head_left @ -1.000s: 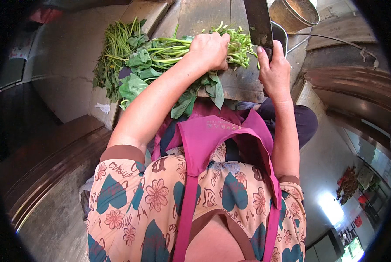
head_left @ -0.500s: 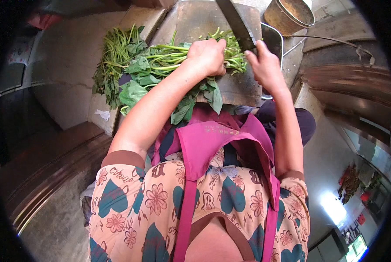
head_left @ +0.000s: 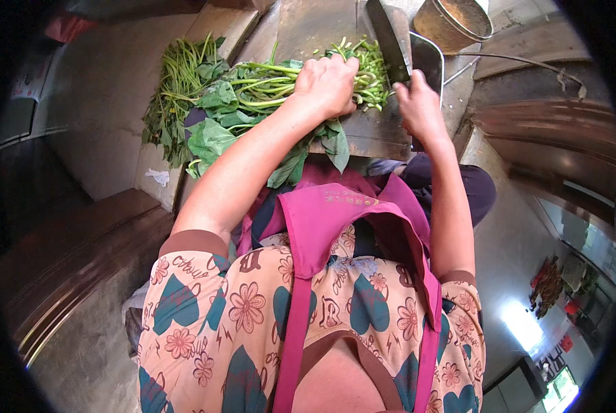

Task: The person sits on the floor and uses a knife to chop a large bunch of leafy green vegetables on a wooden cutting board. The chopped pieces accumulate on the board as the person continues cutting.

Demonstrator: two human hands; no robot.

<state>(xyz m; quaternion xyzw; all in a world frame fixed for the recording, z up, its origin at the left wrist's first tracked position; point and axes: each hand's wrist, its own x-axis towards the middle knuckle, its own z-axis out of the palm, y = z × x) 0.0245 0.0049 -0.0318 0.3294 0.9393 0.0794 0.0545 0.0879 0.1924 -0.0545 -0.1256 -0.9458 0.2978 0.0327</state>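
On a worn wooden cutting board (head_left: 308, 29) lies a bunch of leafy green stalks (head_left: 261, 86), its leaves hanging over the near edge. My left hand (head_left: 326, 87) is closed over the stalks, fingers curled down, pressing them to the board. Just right of it are short chopped stem pieces (head_left: 368, 69). My right hand (head_left: 420, 109) grips the handle of a cleaver (head_left: 388, 43), whose dark wide blade points away from me beside the cut pieces. The handle is mostly hidden in my fist.
Another heap of greens (head_left: 178, 93) lies left of the board. A dark container with a pale rim (head_left: 428, 60) stands close by the board's right side. Behind it is a rusty bucket (head_left: 452, 26), with a thin dark rod (head_left: 521, 58) reaching right.
The cleaver has shifted right, its blade now less slanted and farther from my left hand. My left hand stays on the stalks. The chopped pieces look looser and more spread.
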